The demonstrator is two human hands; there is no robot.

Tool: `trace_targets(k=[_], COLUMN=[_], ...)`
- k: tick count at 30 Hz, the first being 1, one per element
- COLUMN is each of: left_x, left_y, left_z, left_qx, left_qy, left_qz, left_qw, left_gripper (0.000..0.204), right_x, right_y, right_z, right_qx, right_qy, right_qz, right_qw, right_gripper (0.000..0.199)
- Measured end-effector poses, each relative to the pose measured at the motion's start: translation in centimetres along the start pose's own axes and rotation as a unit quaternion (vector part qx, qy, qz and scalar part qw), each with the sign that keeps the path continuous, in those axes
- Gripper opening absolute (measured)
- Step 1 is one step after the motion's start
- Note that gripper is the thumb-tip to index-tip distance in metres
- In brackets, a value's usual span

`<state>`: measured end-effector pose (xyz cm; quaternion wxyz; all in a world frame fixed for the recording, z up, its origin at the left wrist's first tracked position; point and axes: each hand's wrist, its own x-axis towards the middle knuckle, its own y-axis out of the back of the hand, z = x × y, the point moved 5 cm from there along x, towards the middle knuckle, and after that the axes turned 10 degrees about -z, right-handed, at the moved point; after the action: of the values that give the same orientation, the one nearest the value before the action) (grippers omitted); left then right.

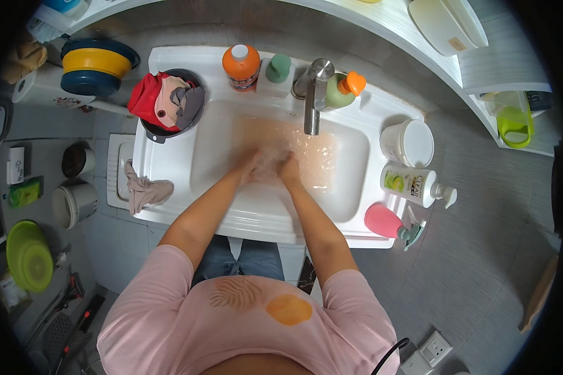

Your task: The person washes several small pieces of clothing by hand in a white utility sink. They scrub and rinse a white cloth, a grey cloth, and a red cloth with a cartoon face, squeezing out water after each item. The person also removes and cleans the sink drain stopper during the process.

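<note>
I'm standing at a white sink (169, 215) and both my hands are down in the basin, in cloudy, slightly brownish water (306, 153). My left hand (251, 164) and my right hand (288, 169) are pressing together right in the middle of the basin, just in front of the chrome faucet (313, 94). They're blurring and half under the water, so I honestly can't tell whether the fingers are closing on anything or how wide they're spreading. There might be something pale between them, but it's too smeared to make out.

Around the rim: a dark bowl (153, 132) is sitting on the back left corner, stuffed with a red cloth (145, 97) and some grey and pinkish fabric. A crumpled beige rag (145, 190) is hanging over the left edge. Along the back I'm seeing an orange bottle with a white cap (241, 65), a small green-topped bottle (278, 69) and a green bottle with an orange cap (343, 89) leaning beside the faucet. On the right side a white lidded tub (408, 142) is sitting, then a white pump bottle (416, 185) lying on its side, and a pink spray bottle (388, 222) at the front right corner, also lying down.

Over on the floor to my left there's a lime green basin (28, 256).
</note>
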<state>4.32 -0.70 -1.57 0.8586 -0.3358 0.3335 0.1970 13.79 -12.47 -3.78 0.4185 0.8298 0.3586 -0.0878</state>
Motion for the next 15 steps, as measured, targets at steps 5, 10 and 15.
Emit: trace_targets(k=[5, 10, 15], left_x=[-1.5, 0.0, -2.5], left_y=[-0.9, -0.2, -3.2], left_z=[3.6, 1.6, 3.3], left_qx=[-0.060, -0.110, -0.061], left_qy=[-0.086, -0.248, 0.004], left_qz=[-0.082, -0.211, -0.013], left_qw=[0.991, 0.939, 0.998], left_gripper=[0.037, 0.036, 0.033], right_x=[-7.9, -9.3, -1.8], right_y=[3.1, 4.6, 7.3], right_z=[-16.2, -18.6, -11.1], right_qx=[-0.023, -0.156, -0.209], right_qy=[0.207, 0.281, 0.145], right_qz=[-0.069, -0.026, 0.014], right_qw=[0.976, 0.947, 0.967], right_gripper=[0.040, 0.026, 0.017])
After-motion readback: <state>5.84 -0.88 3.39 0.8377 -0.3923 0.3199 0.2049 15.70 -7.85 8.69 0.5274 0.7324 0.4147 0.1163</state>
